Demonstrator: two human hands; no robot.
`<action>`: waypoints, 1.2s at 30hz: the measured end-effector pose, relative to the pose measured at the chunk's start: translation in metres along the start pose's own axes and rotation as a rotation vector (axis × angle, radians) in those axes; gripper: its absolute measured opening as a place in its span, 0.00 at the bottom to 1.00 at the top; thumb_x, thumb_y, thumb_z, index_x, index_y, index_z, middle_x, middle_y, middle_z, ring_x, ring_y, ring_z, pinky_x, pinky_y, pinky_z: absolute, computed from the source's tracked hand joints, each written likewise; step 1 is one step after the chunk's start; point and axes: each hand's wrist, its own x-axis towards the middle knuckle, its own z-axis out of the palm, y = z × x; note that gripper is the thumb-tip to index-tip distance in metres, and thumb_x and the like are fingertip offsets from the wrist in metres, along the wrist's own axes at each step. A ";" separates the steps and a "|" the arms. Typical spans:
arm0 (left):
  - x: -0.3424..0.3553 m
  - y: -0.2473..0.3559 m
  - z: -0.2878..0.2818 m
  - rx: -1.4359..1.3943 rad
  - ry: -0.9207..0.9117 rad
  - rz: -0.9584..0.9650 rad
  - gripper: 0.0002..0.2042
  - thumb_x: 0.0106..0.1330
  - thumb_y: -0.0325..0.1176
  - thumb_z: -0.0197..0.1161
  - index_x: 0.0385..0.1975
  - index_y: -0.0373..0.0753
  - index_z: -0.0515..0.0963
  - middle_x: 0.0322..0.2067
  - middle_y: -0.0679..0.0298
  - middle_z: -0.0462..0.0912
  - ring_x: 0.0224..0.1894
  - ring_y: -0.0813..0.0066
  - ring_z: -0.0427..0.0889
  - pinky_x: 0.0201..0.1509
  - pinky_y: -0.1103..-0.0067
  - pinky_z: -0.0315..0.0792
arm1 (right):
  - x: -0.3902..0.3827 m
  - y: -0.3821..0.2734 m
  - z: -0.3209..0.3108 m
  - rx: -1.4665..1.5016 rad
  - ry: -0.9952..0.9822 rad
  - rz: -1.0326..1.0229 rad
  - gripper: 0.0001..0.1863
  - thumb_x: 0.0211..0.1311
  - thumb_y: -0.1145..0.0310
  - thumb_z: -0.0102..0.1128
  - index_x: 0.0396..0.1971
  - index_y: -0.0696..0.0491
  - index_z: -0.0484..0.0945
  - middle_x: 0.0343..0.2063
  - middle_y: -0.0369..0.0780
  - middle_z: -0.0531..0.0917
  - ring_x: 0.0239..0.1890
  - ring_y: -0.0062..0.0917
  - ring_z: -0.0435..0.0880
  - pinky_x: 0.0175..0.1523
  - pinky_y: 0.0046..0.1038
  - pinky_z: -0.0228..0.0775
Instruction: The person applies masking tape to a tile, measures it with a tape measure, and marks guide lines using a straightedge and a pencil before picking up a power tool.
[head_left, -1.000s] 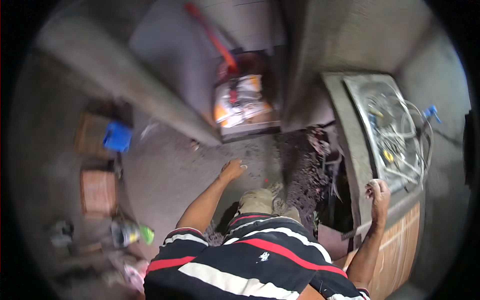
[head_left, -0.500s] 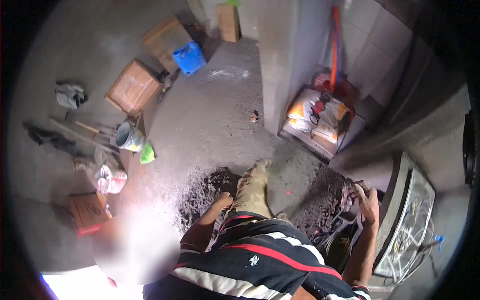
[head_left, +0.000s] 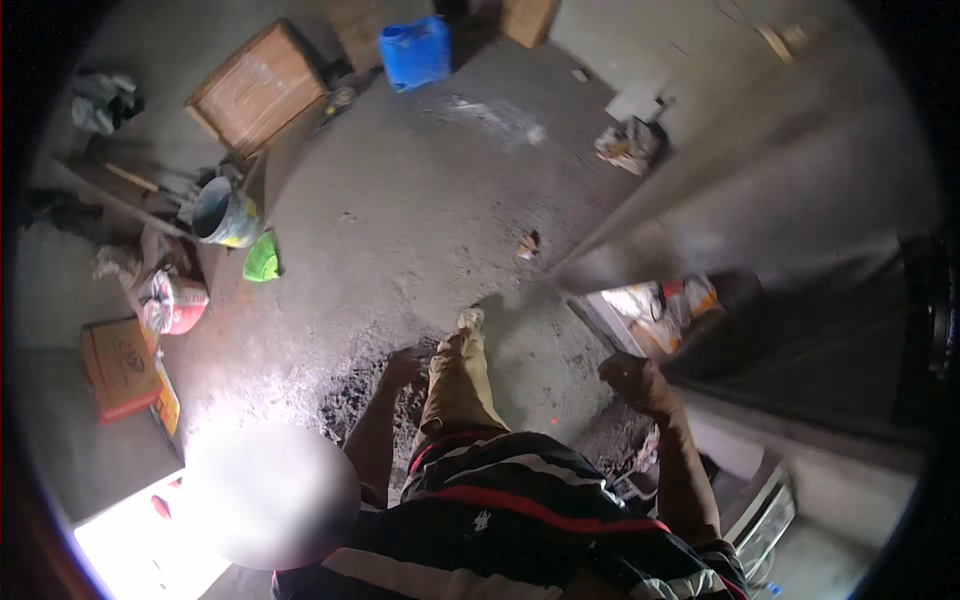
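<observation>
Left hand [head_left: 403,368] hangs low over dark debris on the floor [head_left: 420,200], fingers unclear; right hand [head_left: 632,380] clenched, raised by wall edge [head_left: 640,235], seemingly for balance.

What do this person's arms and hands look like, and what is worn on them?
Both forearms are bare, with no gloves, watch or bands visible on the left hand or the right hand. The short-sleeved shirt is dark with red and pale stripes; its sleeves end near the upper arm.
</observation>
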 end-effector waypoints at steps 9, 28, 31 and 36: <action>-0.052 -0.105 -0.191 -1.207 0.534 -1.186 0.18 0.65 0.46 0.72 0.40 0.35 0.83 0.33 0.56 0.85 0.31 0.66 0.83 0.34 0.66 0.77 | 0.255 -0.097 0.041 -0.488 -0.239 -0.079 0.15 0.75 0.59 0.60 0.40 0.56 0.85 0.33 0.49 0.88 0.36 0.41 0.90 0.44 0.41 0.79; 0.092 -0.419 -0.334 -1.710 0.801 -1.245 0.14 0.70 0.38 0.69 0.51 0.42 0.82 0.37 0.66 0.88 0.31 0.77 0.85 0.29 0.79 0.75 | 0.861 -0.222 0.167 -0.485 -0.629 -0.172 0.18 0.77 0.57 0.58 0.48 0.59 0.83 0.31 0.43 0.86 0.34 0.25 0.86 0.41 0.33 0.78; 0.117 -0.506 -0.365 -1.593 0.842 -1.185 0.12 0.71 0.36 0.68 0.51 0.42 0.82 0.37 0.67 0.88 0.29 0.79 0.83 0.27 0.82 0.72 | 0.930 -0.249 0.183 -0.503 -0.625 -0.005 0.19 0.77 0.57 0.59 0.47 0.59 0.83 0.34 0.44 0.87 0.37 0.26 0.86 0.43 0.34 0.78; 0.172 -0.642 -0.439 -1.628 0.823 -1.192 0.14 0.72 0.36 0.64 0.56 0.43 0.79 0.41 0.65 0.88 0.34 0.76 0.86 0.31 0.80 0.77 | 1.052 -0.303 0.171 -0.578 -0.587 -0.022 0.20 0.78 0.55 0.55 0.48 0.59 0.84 0.34 0.43 0.87 0.33 0.22 0.84 0.40 0.33 0.77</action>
